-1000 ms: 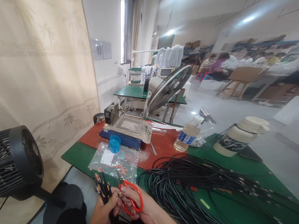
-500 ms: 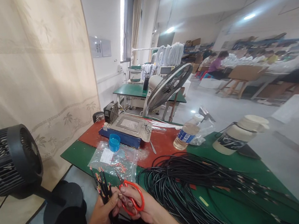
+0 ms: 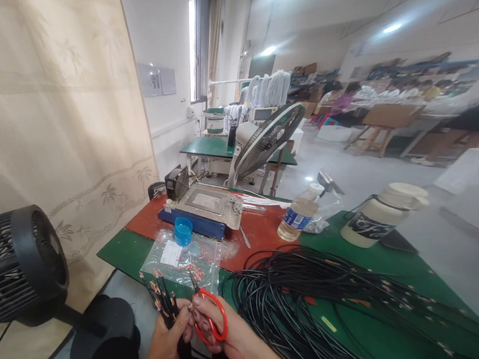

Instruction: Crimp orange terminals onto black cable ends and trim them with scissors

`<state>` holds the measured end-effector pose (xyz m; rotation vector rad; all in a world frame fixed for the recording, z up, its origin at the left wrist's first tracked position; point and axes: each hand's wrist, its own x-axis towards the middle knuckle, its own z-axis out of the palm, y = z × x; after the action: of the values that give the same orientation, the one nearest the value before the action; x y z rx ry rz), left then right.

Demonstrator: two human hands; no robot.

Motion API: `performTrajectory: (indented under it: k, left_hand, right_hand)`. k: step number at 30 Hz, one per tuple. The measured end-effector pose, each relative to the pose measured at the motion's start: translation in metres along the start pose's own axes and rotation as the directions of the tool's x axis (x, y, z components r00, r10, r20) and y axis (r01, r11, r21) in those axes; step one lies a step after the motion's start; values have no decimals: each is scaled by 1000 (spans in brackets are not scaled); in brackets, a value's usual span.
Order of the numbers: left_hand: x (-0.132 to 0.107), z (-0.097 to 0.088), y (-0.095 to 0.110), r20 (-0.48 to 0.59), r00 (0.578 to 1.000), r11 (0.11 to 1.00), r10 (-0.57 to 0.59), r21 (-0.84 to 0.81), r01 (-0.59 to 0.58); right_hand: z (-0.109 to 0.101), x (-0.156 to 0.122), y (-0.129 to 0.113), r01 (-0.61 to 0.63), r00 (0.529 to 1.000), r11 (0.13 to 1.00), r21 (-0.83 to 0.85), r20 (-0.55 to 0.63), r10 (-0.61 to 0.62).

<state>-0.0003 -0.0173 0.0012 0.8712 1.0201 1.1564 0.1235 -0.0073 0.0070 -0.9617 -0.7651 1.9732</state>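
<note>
My left hand is closed round a bundle of black cables whose stripped ends show coloured wires pointing up. Close beside it, my right hand grips red-handled scissors, their dark blades pointing up and away. The fingertips of both hands meet around a small spot that I cannot make out. Just beyond lies a clear plastic bag with small orange-red bits on it and a blue round cup at its far edge. More black cables lie coiled to the right of my hands.
Behind the bag stands a blue-sided metal device with a small fan. A bottle of pale liquid and a cream jug stand to the right. A black fan is at the left; a larger fan is beyond the table.
The view has shifted slightly. My hands stay together, with the scissors and the cable bundle still held; the scissors' handles have turned a little.
</note>
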Motion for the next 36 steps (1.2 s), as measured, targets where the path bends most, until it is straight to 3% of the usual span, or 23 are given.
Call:
performTrajectory:
  k: [10,21,27,32,36]
  left_hand:
    - [1,1,-2,-46,999,1000,-1,2,1]
    - [1,3,2,-60,998,1000,-16,8,17]
    - [0,-1,-3,10,1000,1000,-9,-7,9]
    - [2,-6,-10,25,999,999,-35,-17,35]
    - [3,-5,-9,21,999,999,-25,-42,26]
  right_hand:
    - [1,0,5,143,989,989,-31,-20,-144]
    - [0,3,3,18,1000,1000,3,-24,-18]
    - [-3,1,3,-45,999,999,14,-30,45]
    - [-1,0,2,-43,999,999,-16,-26,42]
    - [0,2,5,25,997,999,-25,-78,-27]
